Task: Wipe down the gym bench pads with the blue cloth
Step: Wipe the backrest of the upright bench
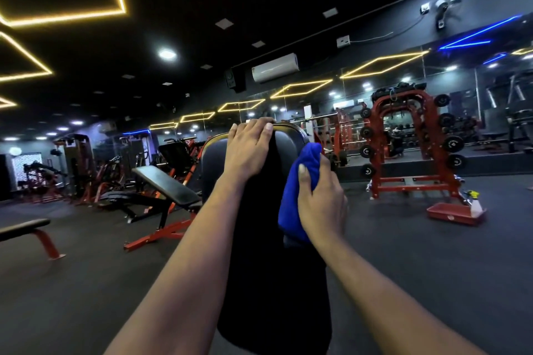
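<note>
A black padded bench back [268, 253] rises steeply in front of me, its rounded top near the middle of the view. My left hand [246, 147] lies over the top edge of the pad, fingers bent over the rim. My right hand [320, 204] grips a bunched blue cloth [297, 181] and holds it against the pad's right side, a little below the top.
An adjustable incline bench [167, 187] on a red frame stands to the left, and a flat bench [23, 229] at the far left. A red weight rack [409, 147] stands at the right, with a red tray [452, 215] and a spray bottle [474, 204] on the floor.
</note>
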Action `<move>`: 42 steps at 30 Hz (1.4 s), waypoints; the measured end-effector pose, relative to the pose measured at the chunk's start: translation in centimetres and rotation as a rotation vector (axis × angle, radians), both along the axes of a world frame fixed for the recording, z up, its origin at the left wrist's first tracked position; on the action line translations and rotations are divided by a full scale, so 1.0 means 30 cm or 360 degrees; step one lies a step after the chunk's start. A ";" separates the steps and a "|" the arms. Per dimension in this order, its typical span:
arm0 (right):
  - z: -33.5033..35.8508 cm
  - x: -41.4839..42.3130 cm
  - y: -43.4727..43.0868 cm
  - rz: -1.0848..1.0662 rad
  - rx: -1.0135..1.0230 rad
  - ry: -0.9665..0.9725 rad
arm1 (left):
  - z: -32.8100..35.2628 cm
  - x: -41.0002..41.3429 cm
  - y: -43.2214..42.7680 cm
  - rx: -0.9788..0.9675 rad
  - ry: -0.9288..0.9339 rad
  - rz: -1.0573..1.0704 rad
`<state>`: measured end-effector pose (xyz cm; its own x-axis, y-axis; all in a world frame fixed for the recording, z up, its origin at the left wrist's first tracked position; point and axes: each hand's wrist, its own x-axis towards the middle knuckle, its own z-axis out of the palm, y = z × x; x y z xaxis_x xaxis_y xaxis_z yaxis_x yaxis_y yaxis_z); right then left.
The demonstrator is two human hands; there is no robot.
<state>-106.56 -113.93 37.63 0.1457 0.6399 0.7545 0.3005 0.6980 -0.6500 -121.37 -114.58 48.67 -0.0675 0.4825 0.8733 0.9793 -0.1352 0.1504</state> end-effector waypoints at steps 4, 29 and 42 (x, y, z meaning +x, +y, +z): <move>0.194 -0.012 0.046 0.0122 0.0089 -0.0091 | -0.004 -0.012 0.006 0.0046 0.0006 -0.0034; -0.400 0.026 -0.141 -0.0139 -0.0076 -0.0157 | -0.818 -0.118 -0.444 -0.0083 -0.1040 0.0163; -0.647 0.093 -0.213 0.0081 -0.0399 0.0121 | -1.170 -0.172 -0.443 -0.0540 -0.1444 -0.0178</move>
<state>-103.77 -120.33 18.21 0.1590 0.8132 0.5598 0.2127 0.5255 -0.8238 -126.54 -127.86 13.58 -0.5843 0.7433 0.3258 0.4565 -0.0309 0.8892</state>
